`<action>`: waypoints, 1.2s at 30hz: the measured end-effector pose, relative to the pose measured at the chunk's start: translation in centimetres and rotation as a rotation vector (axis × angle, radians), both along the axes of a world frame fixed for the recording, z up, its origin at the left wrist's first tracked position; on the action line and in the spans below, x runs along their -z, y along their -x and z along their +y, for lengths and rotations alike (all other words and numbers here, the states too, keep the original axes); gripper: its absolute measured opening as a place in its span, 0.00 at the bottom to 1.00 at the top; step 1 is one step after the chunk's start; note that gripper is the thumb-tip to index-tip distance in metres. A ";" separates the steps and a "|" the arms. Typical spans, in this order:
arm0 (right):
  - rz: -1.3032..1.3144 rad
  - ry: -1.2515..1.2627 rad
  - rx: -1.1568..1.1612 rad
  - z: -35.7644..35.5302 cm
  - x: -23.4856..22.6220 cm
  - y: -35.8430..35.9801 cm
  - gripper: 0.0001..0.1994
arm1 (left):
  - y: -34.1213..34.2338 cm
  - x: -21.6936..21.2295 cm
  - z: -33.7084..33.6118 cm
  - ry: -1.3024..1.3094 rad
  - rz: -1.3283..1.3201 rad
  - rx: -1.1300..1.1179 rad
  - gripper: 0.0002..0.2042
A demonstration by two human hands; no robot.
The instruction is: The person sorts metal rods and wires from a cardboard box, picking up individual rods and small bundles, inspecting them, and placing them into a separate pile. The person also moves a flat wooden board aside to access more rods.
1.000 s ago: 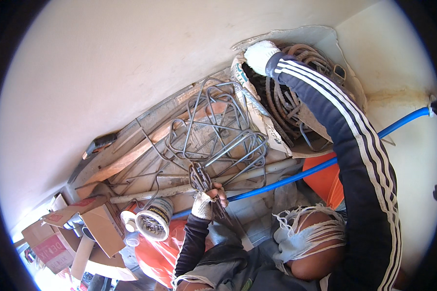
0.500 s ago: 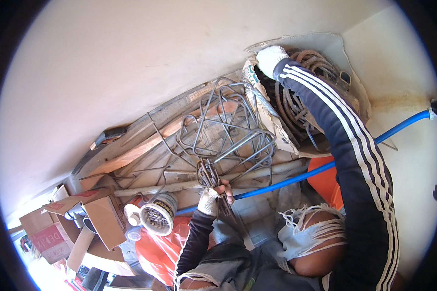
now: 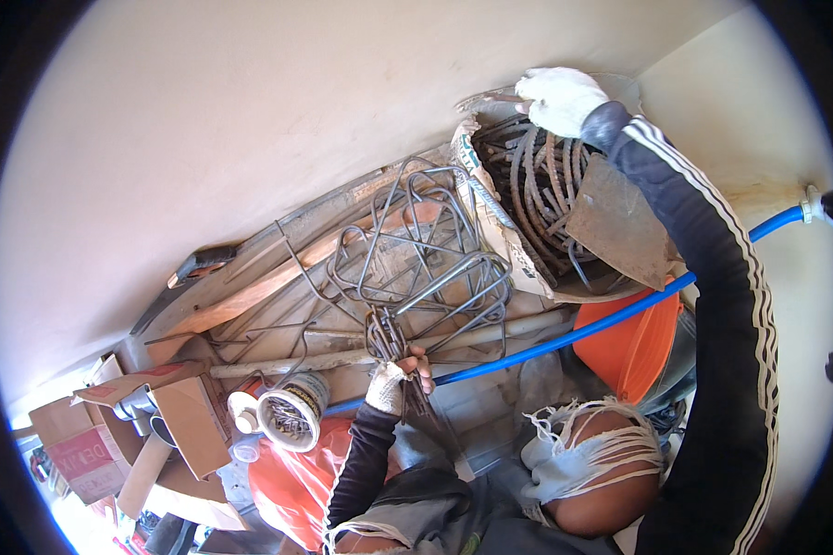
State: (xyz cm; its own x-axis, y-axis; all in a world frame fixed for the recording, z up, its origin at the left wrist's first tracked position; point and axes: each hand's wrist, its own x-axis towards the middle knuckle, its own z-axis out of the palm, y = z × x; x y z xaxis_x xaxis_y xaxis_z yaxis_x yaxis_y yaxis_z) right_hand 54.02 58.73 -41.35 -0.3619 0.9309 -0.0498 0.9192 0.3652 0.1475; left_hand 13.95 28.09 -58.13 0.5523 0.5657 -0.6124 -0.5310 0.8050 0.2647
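My left hand [image 3: 396,381], in a white glove that leaves the fingertips bare, is closed round a bundle of thin metal rods [image 3: 386,335] above my lap. The rods' bent ends stick up past the fingers, and their lower ends point down below the hand. Up at the wall, my right hand [image 3: 562,102] wears a white glove and pinches a short brownish rod [image 3: 503,97]. Just below this hand stands a torn paper sack [image 3: 496,215] full of rusty curved rebar offcuts [image 3: 532,171]. A flat brown plate [image 3: 620,222] lies on the offcuts.
Bent steel stirrups [image 3: 426,245] lie tangled on planks left of the sack. A blue pipe [image 3: 574,335] crosses before me, above an orange bucket [image 3: 625,347]. At left are a small tub [image 3: 293,407] of metal pieces, open cardboard boxes [image 3: 190,421] and a dark-handled tool [image 3: 202,265].
My right hand has risen from the sack's far rim towards the wall, and a short rod now shows in its fingers. The plate on the offcuts is uncovered. My left hand keeps its bundle.
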 end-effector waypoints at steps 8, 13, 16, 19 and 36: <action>1.416 0.739 0.559 -3.9 -4.6 -1.5 0.18 | -0.2 -0.1 -0.2 -0.016 -0.023 -0.034 0.16; 1.604 0.899 0.475 -5.9 -3.9 -1.2 0.19 | -0.2 0.1 -0.4 -0.050 -0.004 -0.033 0.16; 1.608 0.929 0.451 -6.7 -3.4 -1.2 0.20 | -0.2 0.2 -0.4 -0.055 0.002 -0.038 0.16; 1.574 0.938 0.505 -7.2 -3.1 -1.2 0.20 | -0.1 0.2 -0.5 -0.062 0.005 -0.035 0.16; 1.586 1.398 0.333 -20.2 -4.5 14.9 0.10 | -2.8 -4.9 1.9 0.046 -0.212 -0.330 0.27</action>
State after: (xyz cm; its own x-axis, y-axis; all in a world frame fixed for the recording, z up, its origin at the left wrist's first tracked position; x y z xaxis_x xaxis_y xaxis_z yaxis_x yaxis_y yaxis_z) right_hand 39.10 38.58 -36.85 -0.6530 0.5832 -0.4832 -0.0014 -0.6390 -0.7692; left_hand 16.80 30.02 -53.20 0.4623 0.7087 -0.5330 -0.8025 0.5901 0.0885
